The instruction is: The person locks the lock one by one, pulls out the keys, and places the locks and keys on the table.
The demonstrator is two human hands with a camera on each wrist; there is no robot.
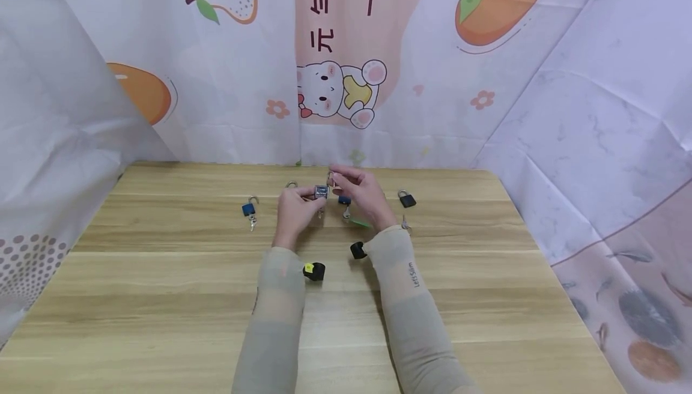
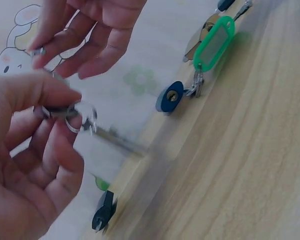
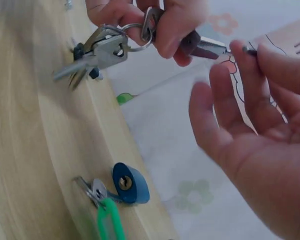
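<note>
Near the back of the table, my left hand grips the body of a small padlock between thumb and fingers. Its shackle points up toward my right hand, whose thumb and index finger pinch it. A ring of keys dangles below the left hand in the right wrist view; whether one key sits in the lock is hard to tell. Much of the padlock body is covered by the left fingers. Under the right hand lies a blue padlock with a key ring and a green tag.
Farther left, another blue padlock lies with its shackle raised and keys attached. A black padlock with keys is to the right. Behind the left hand a further shackle shows. A printed curtain borders the table's back edge.
</note>
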